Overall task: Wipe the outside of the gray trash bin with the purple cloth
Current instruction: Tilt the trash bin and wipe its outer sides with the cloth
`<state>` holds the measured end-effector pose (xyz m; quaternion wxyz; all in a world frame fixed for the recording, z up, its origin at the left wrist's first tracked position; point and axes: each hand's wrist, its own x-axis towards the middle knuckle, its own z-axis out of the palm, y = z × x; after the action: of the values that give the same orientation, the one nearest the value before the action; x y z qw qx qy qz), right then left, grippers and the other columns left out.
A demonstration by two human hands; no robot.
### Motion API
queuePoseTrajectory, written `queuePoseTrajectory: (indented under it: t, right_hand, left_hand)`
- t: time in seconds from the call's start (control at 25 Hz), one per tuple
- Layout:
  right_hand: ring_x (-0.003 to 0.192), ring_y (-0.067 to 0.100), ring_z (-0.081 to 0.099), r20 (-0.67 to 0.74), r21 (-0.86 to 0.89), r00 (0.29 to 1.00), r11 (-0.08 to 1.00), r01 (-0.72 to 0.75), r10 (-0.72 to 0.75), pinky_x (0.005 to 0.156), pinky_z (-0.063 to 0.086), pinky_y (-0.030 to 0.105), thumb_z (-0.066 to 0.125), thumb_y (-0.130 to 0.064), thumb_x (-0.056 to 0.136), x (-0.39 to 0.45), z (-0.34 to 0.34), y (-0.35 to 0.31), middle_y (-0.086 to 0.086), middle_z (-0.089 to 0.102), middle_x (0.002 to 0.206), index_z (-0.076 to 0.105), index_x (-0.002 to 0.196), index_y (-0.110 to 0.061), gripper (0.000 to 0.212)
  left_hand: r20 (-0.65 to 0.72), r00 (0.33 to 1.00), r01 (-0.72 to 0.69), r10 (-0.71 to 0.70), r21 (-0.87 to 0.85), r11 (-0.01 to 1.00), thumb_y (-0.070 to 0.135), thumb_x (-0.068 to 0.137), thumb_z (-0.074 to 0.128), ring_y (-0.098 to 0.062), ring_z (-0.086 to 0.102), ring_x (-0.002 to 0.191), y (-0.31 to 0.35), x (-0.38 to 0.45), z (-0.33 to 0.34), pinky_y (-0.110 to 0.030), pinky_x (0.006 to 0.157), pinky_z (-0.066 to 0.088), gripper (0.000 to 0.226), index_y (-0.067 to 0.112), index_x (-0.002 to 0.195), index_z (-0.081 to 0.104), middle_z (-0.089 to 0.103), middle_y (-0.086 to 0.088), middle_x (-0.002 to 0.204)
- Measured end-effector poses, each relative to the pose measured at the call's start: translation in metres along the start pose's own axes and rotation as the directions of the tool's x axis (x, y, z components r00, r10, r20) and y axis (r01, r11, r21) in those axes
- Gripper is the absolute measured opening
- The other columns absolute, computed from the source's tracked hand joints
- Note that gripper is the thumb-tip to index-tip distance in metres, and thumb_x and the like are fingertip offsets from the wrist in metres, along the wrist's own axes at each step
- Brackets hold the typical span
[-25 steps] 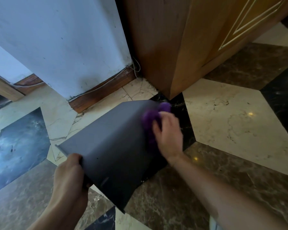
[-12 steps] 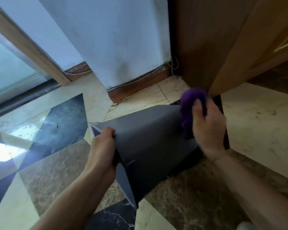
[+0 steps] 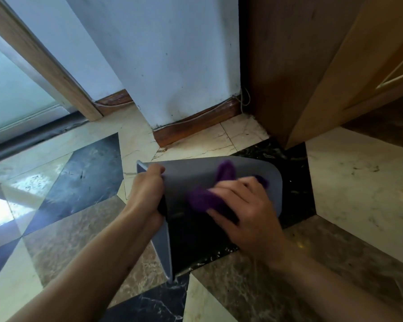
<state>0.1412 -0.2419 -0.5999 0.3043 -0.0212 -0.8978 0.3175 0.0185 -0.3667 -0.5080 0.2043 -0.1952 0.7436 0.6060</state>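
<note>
The gray trash bin lies tipped on its side on the marble floor, its open rim toward the left and its base toward the right. My left hand grips the rim at the left end, fingers curled over the edge. My right hand presses the purple cloth flat against the bin's upward-facing side. The cloth is bunched and blurred, and part of it sticks out beyond my fingers toward the bin's base. The bin's inside is hidden.
A white wall column with a wooden skirting board stands just behind the bin. A wooden cabinet rises at the back right. A glass sliding door and its track are at the left. Patterned marble floor surrounds the bin.
My right hand has slid the cloth from the bin's far base end back onto its side wall. The bin has turned so its base faces more to the right. My left hand still holds the rim.
</note>
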Motion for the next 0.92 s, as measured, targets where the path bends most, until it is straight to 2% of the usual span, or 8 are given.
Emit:
queuePoseTrajectory:
  t: [0.08,0.16,0.28,0.48,0.56,0.68,0.84,0.92]
  right_hand:
    - [0.093,0.017,0.056,0.049,0.029,0.959,0.959,-0.282,0.281,0.081,0.051,0.041,0.052,-0.041,0.096,-0.015,-0.013,0.031,-0.004,0.063,0.1,0.065,0.107,-0.019,0.028]
    - [0.085,0.013,0.058,0.03,0.127,0.808,0.8,-0.587,0.588,0.079,0.052,0.039,0.05,-0.042,0.097,-0.015,-0.023,0.059,-0.009,0.06,0.092,0.059,0.099,-0.029,0.015]
    - [0.079,0.009,0.06,0.039,0.249,0.625,0.598,-0.762,0.78,0.066,0.045,0.026,0.051,-0.045,0.097,0.001,-0.026,0.086,-0.008,0.063,0.085,0.058,0.092,-0.033,0.015]
    - [0.083,-0.001,0.055,0.068,0.357,0.611,0.553,-0.753,0.789,0.066,0.04,0.02,0.051,-0.041,0.099,-0.005,-0.015,0.091,-0.016,0.061,0.092,0.056,0.1,-0.038,0.006]
    - [0.084,-0.001,0.055,0.062,0.379,0.605,0.542,-0.75,0.794,0.068,0.042,0.021,0.05,-0.04,0.1,-0.01,-0.011,0.091,-0.019,0.059,0.094,0.054,0.103,-0.041,0.005]
    - [0.086,0.006,0.059,0.069,0.394,0.575,0.507,-0.766,0.815,0.073,0.046,0.029,0.048,-0.041,0.1,-0.016,-0.009,0.092,-0.016,0.061,0.095,0.053,0.098,-0.044,0.006]
    - [0.092,0.004,0.058,0.099,0.402,0.614,0.533,-0.744,0.783,0.076,0.043,0.025,0.049,-0.041,0.099,-0.016,0.0,0.084,-0.012,0.062,0.102,0.055,0.105,-0.044,0.009]
    - [0.094,-0.001,0.056,0.122,0.424,0.638,0.541,-0.727,0.761,0.076,0.04,0.02,0.05,-0.042,0.098,-0.012,0.004,0.078,-0.014,0.062,0.104,0.055,0.107,-0.045,0.01]
  left_hand:
    - [0.051,0.999,-0.017,0.01,0.145,0.989,0.023,0.092,0.052,-0.028,0.061,0.069,0.002,0.006,-0.009,-0.027,0.034,0.047,0.015,0.009,0.089,0.056,0.06,-0.016,0.079]
    - [0.161,0.983,-0.126,0.082,0.282,0.951,0.026,0.091,0.051,-0.027,0.058,0.073,-0.002,0.009,-0.017,-0.031,0.042,0.049,0.017,0.01,0.091,0.058,0.059,-0.017,0.086]
    - [0.34,0.921,-0.33,0.189,0.428,0.841,0.034,0.092,0.051,-0.024,0.066,0.082,-0.01,0.002,-0.022,-0.04,0.069,0.053,0.017,0.02,0.096,0.059,0.067,-0.01,0.096]
    - [0.601,0.76,-0.586,0.247,0.47,0.66,0.031,0.092,0.048,-0.007,0.067,0.081,-0.03,-0.018,-0.048,-0.033,0.064,0.053,0.019,0.047,0.094,0.057,0.068,0.018,0.097]
    - [0.638,0.73,-0.634,0.245,0.498,0.592,0.03,0.084,0.047,-0.009,0.068,0.088,-0.025,-0.021,-0.059,-0.037,0.071,0.057,0.036,0.056,0.109,0.053,0.068,0.017,0.101]
    - [0.68,0.715,-0.674,0.166,0.605,0.425,0.047,0.076,0.049,-0.01,0.068,0.088,-0.002,-0.014,-0.047,-0.039,0.081,0.056,0.064,0.067,0.132,0.026,0.066,0.014,0.103]
    - [0.642,0.677,-0.678,0.36,0.734,-0.033,0.071,0.078,0.04,-0.017,0.06,0.082,0.021,0.007,0.058,-0.035,0.069,0.049,0.075,0.038,0.144,0.024,0.055,0.01,0.103]
    - [0.526,0.726,-0.566,0.443,0.823,-0.05,0.064,0.088,0.04,-0.026,0.06,0.087,0.029,0.019,0.109,-0.036,0.066,0.042,0.065,0.023,0.139,0.037,0.061,-0.002,0.107]
